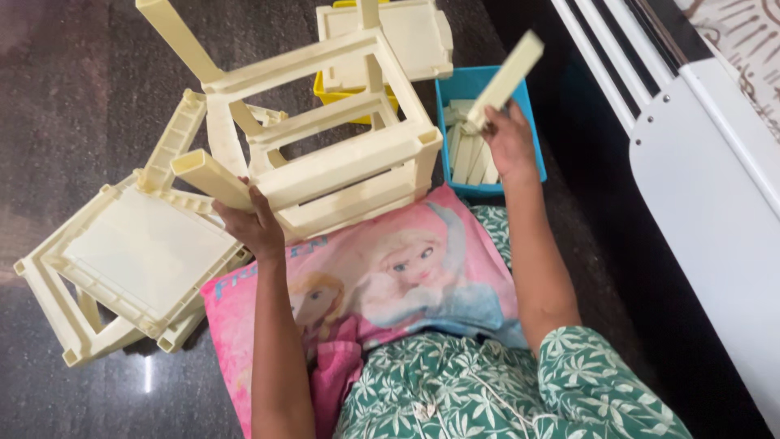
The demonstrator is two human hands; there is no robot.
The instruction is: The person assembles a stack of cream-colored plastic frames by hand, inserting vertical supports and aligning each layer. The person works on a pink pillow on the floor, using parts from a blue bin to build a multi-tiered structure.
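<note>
An upturned cream plastic stool rests on a pink cartoon pillow on my lap. My left hand grips one of its legs at the lower left corner. My right hand is raised above a blue bin and holds a loose cream plastic leg piece tilted up to the right. Several more cream leg pieces lie inside the blue bin.
A stack of cream stools lies on the dark floor at left. A yellow bin with another cream stool seat on it stands beyond. A white panel runs along the right side.
</note>
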